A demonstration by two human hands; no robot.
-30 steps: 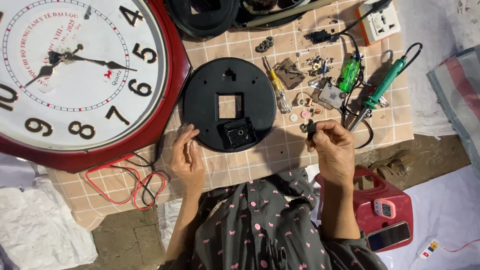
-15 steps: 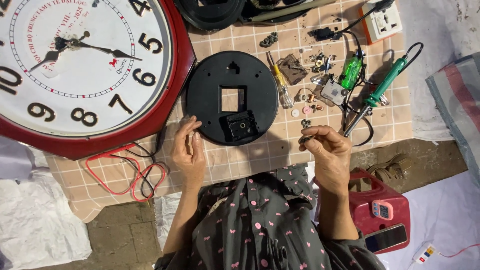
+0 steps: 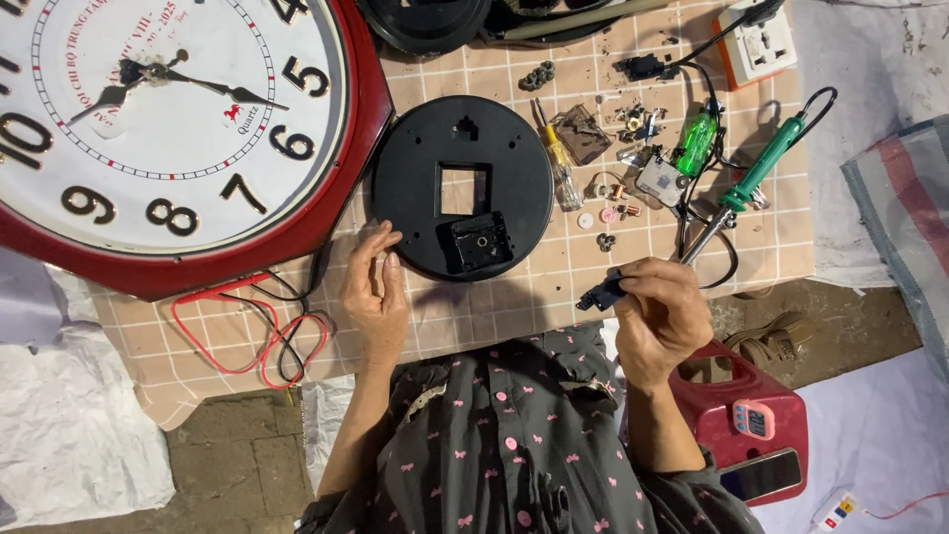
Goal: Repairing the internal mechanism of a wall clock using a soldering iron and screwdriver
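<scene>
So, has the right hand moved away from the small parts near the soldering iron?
Yes: the right hand has drawn back toward the body, away from the soldering iron.

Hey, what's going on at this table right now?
A person sits at a checked tablecloth spread with clock parts. The left hand rests at the edge of a round black plastic clock back plate with a square hole. The right hand pinches a small black part, held up clear of the cloth. A large red-rimmed wall clock lies face up to the left, and a green-handled soldering iron lies to the right.
</scene>
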